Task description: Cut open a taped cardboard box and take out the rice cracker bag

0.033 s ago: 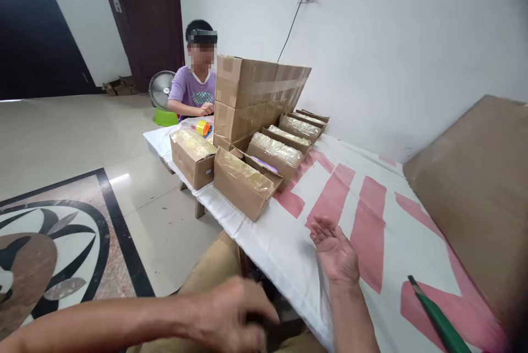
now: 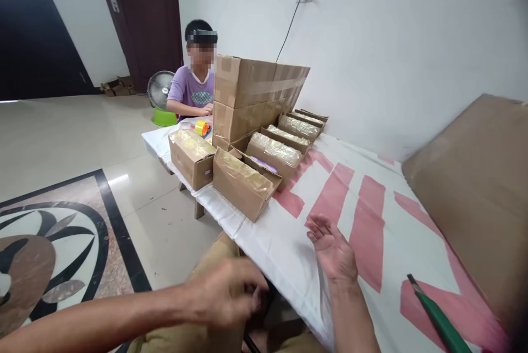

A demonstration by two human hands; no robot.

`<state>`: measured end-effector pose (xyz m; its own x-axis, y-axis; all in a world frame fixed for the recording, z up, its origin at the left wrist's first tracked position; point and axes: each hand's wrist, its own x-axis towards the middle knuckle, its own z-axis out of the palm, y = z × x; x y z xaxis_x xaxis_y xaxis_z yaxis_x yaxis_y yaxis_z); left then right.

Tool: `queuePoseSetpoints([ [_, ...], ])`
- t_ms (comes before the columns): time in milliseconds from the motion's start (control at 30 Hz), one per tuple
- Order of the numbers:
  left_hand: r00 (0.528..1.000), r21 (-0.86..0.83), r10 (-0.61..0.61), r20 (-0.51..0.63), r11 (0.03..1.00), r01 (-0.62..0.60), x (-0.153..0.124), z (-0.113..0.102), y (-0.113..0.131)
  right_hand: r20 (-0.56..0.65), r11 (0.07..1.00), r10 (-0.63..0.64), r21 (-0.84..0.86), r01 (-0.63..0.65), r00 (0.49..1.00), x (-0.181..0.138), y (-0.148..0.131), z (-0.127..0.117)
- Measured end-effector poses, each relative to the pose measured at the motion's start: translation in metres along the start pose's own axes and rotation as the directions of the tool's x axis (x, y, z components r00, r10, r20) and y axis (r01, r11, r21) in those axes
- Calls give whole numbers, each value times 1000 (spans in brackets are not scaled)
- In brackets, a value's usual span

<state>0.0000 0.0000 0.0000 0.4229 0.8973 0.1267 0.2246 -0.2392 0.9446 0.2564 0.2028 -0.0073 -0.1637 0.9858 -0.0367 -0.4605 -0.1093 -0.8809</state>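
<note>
My right hand [image 2: 332, 251] lies palm up, fingers spread, holding nothing, on the white and red cloth [image 2: 289, 243]. My left hand [image 2: 225, 292] hangs below the table edge, fingers curled around something dark; I cannot tell what it pinches. The nearest box [image 2: 243, 182] sits just ahead of my right hand, apart from it. I judge it best to steady the left before lifting, keep the right flat, and mind the green tool [image 2: 439, 320] beside me.
</note>
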Motion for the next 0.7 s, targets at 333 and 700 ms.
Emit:
queuePoseSetpoints([
  [333,679,-142,-219,-701,976,167,69,-97,-55,42,912,153,-390,-125,987,9,25,88],
  [700,555,219,155,-817,975,49,20,-151,-44,343,692,174,-710,133,923,-53,50,140],
])
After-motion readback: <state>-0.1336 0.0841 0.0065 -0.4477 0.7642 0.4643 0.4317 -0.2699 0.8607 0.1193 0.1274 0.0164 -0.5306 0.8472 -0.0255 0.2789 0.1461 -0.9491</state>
